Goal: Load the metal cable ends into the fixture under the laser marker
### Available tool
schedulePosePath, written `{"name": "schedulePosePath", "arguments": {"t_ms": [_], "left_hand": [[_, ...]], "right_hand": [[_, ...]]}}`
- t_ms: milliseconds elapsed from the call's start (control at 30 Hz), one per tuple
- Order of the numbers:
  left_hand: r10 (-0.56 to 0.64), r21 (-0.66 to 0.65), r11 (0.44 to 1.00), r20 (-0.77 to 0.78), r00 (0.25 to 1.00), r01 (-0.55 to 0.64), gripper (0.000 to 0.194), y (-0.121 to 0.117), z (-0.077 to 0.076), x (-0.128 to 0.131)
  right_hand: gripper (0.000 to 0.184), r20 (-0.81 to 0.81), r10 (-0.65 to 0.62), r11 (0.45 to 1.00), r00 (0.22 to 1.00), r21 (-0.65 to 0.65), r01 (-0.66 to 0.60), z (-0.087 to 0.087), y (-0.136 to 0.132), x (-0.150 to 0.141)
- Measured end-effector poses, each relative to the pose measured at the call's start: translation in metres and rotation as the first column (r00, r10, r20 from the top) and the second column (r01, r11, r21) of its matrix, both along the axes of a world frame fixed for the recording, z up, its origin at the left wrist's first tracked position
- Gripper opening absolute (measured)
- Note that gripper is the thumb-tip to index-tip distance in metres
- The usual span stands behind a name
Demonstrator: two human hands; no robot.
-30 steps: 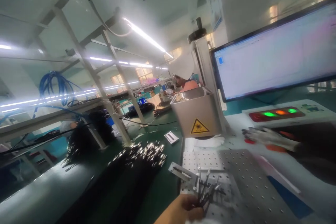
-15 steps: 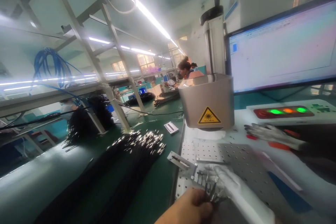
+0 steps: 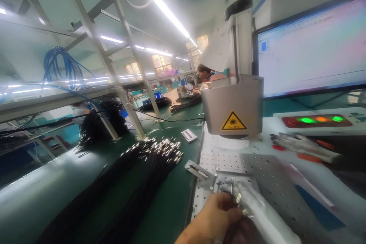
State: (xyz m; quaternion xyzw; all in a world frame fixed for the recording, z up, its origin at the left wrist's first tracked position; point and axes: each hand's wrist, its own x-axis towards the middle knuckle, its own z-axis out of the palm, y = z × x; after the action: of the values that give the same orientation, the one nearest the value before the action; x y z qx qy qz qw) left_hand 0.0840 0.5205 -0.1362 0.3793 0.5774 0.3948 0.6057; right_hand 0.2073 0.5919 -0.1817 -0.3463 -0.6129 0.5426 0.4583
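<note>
Low in view, the bare left hand grips a bunch of metal-tipped cables; the white-gloved right hand pinches one tip over the perforated plate, beneath the laser head, monitor beyond

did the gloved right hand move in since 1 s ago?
Yes. The gloved right hand was out of view then; now it lies over the perforated plate, meeting the left hand at the cable ends, below the laser head.
</note>
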Motion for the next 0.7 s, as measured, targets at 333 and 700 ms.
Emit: {"name": "schedulePosePath", "arguments": {"t_ms": [333, 700], "left_hand": [[0.163, 0.242, 0.964, -0.211, 0.964, -0.110, 0.026, 0.015, -0.012, 0.013], [-0.249, -0.166, 0.965, -0.341, 0.907, 0.202, 0.037, -0.026, 0.018, -0.038]], "right_hand": [[0.038, 0.033, 0.061, 0.994, 0.998, -0.098, -0.058, -0.013, -0.005, -0.012], [0.045, 0.029, 0.035, 0.998, 0.999, -0.060, -0.033, 0.003, -0.004, -0.018]]}}
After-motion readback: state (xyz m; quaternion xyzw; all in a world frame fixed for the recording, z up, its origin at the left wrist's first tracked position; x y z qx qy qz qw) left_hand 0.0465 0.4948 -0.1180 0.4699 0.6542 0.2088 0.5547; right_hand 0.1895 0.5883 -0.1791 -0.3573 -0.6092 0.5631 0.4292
